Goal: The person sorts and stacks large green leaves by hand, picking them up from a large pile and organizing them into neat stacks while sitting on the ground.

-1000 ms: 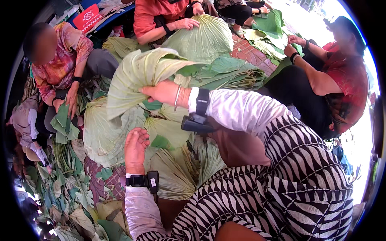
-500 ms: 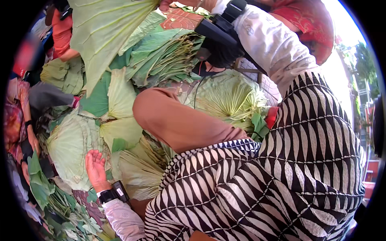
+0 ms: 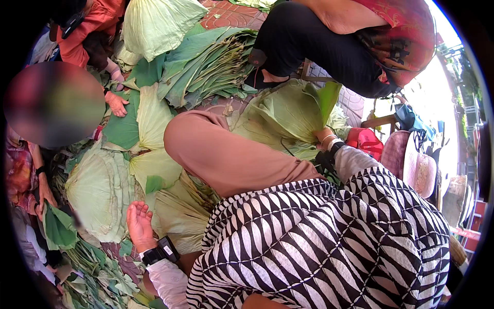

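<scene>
Head view: R hand (image 3: 325, 138) w/ 1 big leaf (image 3: 289, 114) has swung from up front to the R side, pinching its edge; leaf's now over the pale pile (image 3: 338, 121) beside the leg (image 3: 231, 154), i.e. carried across. L hand (image 3: 140, 222) empty, loosely open.

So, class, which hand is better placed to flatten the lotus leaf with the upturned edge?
Likely the right hand: it's holding that lotus leaf, while the left hand is empty, across the bent knee.
</scene>
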Motion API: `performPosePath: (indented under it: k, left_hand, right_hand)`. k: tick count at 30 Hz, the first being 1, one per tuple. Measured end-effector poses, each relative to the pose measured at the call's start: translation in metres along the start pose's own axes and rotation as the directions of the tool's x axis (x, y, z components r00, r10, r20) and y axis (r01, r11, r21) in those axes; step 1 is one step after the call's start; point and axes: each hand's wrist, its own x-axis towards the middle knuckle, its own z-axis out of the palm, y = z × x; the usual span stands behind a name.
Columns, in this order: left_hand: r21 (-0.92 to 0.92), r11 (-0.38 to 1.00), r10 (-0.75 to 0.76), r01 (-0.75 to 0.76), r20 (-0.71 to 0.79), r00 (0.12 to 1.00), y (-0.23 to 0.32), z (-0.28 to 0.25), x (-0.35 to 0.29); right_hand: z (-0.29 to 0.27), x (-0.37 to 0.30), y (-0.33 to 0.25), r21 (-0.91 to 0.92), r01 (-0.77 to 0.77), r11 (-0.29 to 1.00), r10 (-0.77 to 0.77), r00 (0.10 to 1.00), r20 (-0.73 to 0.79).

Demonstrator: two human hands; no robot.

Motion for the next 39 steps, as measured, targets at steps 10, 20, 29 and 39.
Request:
performPosePath:
  k: [10,20,29,39]
  left_hand:
    - [0.060,0.998,0.018,-0.022,0.075,0.997,0.012,0.027,0.004]
    - [0.055,0.995,0.084,-0.086,0.047,0.995,-0.001,0.014,-0.009]
    - [0.091,0.995,0.044,-0.046,0.021,0.999,-0.019,0.009,-0.012]
    - [0.148,0.984,0.090,-0.103,0.087,0.992,0.018,0.041,-0.018]
  right_hand:
    - [-0.050,0.067,-0.049,0.090,0.252,0.964,-0.210,0.922,-0.325]
    - [-0.079,0.085,-0.086,0.021,0.128,0.992,-0.112,0.927,-0.359]
    - [-0.069,0.079,-0.093,0.029,0.110,0.994,-0.092,0.924,-0.372]
    - [-0.042,0.041,-0.057,0.168,-0.045,0.985,0.110,0.908,-0.403]
